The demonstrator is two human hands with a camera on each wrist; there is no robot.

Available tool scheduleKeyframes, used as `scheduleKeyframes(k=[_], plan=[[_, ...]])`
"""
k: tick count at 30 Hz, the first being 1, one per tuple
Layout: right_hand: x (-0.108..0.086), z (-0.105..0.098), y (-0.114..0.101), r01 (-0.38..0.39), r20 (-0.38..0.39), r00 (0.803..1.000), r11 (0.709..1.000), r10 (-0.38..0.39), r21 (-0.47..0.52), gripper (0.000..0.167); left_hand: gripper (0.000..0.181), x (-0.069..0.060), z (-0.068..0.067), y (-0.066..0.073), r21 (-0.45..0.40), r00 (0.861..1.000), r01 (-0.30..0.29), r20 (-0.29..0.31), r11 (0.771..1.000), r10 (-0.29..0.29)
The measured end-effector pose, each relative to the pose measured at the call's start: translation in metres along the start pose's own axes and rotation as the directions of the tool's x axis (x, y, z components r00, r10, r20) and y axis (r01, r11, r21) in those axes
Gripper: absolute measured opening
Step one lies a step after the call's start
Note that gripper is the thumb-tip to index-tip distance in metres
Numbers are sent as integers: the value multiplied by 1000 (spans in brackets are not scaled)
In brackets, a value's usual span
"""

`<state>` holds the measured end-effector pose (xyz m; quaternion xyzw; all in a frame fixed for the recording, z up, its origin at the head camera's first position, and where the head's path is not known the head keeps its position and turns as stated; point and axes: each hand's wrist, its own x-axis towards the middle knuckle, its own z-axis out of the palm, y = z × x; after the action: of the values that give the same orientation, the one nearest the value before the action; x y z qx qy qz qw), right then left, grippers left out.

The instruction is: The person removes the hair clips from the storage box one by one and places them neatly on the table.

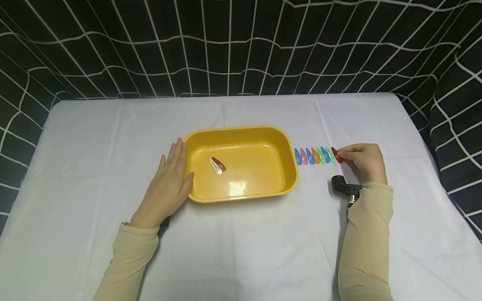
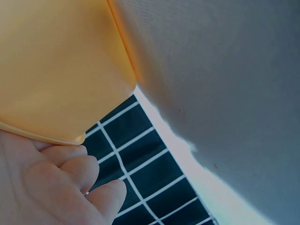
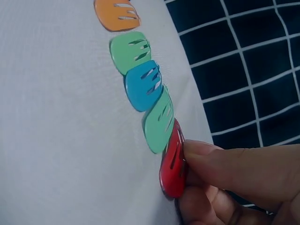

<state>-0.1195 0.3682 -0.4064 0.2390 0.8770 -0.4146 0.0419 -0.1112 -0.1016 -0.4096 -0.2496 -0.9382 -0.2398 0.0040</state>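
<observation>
A red hair clip [image 3: 172, 168] is pinched between the thumb and fingers of my right hand [image 1: 362, 161], at the right end of a row of hair clips. Beside it lies a green hair clip [image 3: 158, 124], then a blue hair clip [image 3: 140, 91], another green one and an orange hair clip [image 3: 112, 15]. Further left in the row come more blue and pink clips [image 1: 303, 156]. My left hand [image 1: 165, 184] rests with straight fingers against the left side of the yellow tray [image 1: 241, 197]. Inside the tray lie a white hair clip [image 1: 215, 167] and a brownish-red hair clip [image 1: 220, 164], touching.
A white cloth [image 1: 241, 251] covers the table. Dark fabric with a white grid pattern [image 1: 241, 54] hangs behind and at the sides. A black wrist camera [image 1: 344, 186] sticks out from the right sleeve, just above the cloth.
</observation>
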Motion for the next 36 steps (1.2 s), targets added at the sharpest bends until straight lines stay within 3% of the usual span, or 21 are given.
scheduleKeyframes(k=[5,12,21,28,36], plan=[[-1,2,1,11,-27,1000,999,-12,-35,20,65,0,0,1,-2,1000,6,10,1000,-6],[0,3,0,40,-42,998,999,-41,-28,10,65,0,-1,1,-2,1000,12,12,1000,-12],[0,0,2,37,-18,999,999,-38,-40,23,65,0,0,0,-5,1000,11,11,1000,-11],[-2,-6,7,22,56,998,994,-28,104,8,65,0,0,0,-5,1000,17,19,1000,-17],[0,-11,10,-1,96,995,983,-17,184,14,65,-1,-1,1,-4,1000,14,19,1000,-14]])
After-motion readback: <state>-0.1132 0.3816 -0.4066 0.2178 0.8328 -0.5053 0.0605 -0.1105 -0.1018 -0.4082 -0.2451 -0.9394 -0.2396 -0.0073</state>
